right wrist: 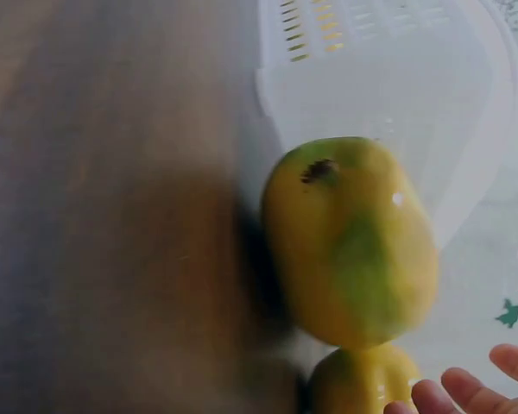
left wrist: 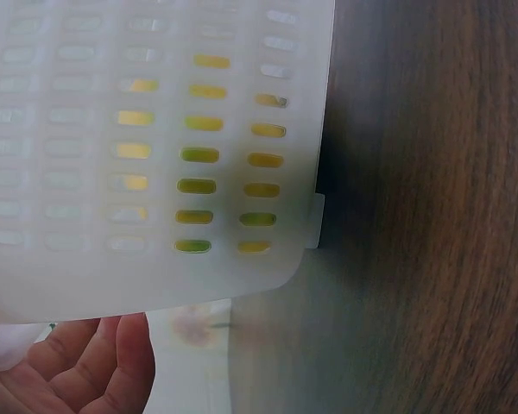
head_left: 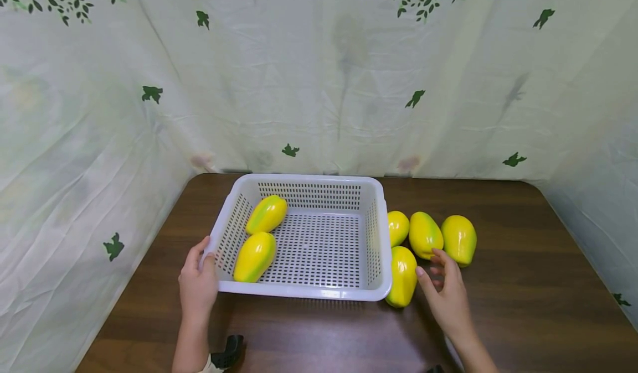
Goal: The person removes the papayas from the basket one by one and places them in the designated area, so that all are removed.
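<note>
A white slotted plastic basket (head_left: 309,294) has two yellow-green mangoes (head_left: 255,257) lying in its left part. My left hand (head_left: 198,279) grips the basket's left rim; in the left wrist view its curled fingers (left wrist: 129,362) show beside the rim. Several more mangoes lie right of the basket, the nearest mango (head_left: 401,276) close against its side. Over these my right hand (head_left: 448,295) hovers with fingers spread and slightly bent, holding nothing. Its fingertips overlap the middle mango (head_left: 425,233); contact cannot be told. In the right wrist view a mango (right wrist: 350,250) stands near the basket wall.
The brown wooden table (head_left: 528,284) carries everything. Behind it and at both sides hangs a pale leaf-patterned cloth (head_left: 299,85). A black curved object (head_left: 231,352) sits at my left wrist. At the far right of the group lies another mango (head_left: 459,240).
</note>
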The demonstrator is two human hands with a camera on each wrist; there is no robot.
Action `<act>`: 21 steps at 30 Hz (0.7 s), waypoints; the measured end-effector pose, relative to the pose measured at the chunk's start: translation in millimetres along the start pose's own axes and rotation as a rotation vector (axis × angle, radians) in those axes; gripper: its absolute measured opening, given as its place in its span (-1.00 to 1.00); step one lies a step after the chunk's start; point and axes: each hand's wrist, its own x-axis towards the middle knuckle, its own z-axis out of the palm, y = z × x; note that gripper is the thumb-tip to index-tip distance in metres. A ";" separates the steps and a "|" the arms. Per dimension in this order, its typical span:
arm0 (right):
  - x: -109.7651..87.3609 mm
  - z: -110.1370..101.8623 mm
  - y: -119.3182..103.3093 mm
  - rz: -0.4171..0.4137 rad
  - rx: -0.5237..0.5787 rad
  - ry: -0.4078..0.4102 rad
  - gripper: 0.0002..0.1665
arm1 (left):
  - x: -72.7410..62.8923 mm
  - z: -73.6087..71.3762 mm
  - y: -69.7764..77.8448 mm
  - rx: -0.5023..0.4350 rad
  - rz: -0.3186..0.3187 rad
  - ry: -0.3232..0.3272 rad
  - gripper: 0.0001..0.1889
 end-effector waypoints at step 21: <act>20.9 -7.3 -50.2 -0.155 0.217 0.045 -0.36 | 16.4 14.0 -44.5 0.026 0.032 0.050 -0.61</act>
